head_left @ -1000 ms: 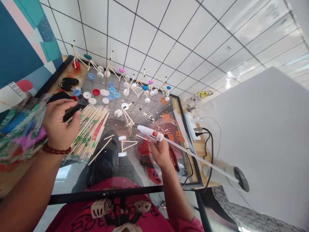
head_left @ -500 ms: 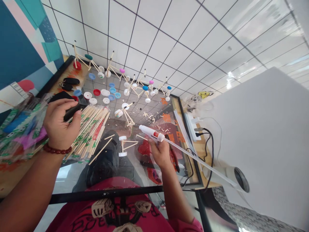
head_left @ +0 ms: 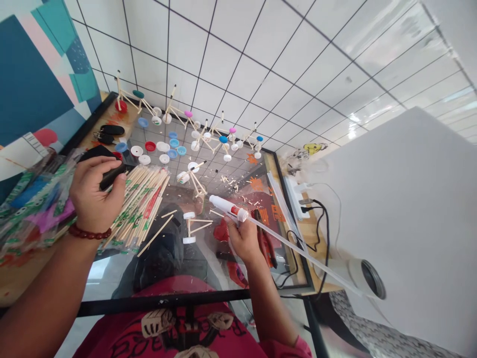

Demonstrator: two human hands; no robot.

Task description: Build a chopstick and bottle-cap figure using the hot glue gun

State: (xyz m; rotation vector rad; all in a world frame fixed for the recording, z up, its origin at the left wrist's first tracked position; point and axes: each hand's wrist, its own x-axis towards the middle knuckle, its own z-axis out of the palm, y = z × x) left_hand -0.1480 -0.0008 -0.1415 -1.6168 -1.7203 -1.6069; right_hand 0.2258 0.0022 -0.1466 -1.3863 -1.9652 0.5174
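Note:
My right hand point(head_left: 244, 238) is wrapped round a white hot glue gun point(head_left: 223, 206), and a long clear glue stick point(head_left: 294, 251) juts from its back. The nozzle points left, beside the foot of a stick frame with cap wheels point(head_left: 196, 183). Nearer to me lies a second frame with two white cap wheels point(head_left: 189, 228). On the left, my left hand point(head_left: 97, 194) curls its fingers and thumb around a black object point(head_left: 111, 176) whose kind I cannot make out. Below that hand lies a plastic-wrapped bundle of wooden sticks point(head_left: 139, 204).
Loose bottle caps point(head_left: 163, 146) lie at the back left, before a row of stick models point(head_left: 223, 140) along the wall. Stick scraps point(head_left: 233, 183) litter the glass tabletop point(head_left: 208, 258). At the right are a power strip point(head_left: 298, 196), cables and a white cylinder point(head_left: 357, 276).
My right hand has shifted slightly left with the glue gun, bringing its nozzle closer to the frame's foot. My left hand stays almost still.

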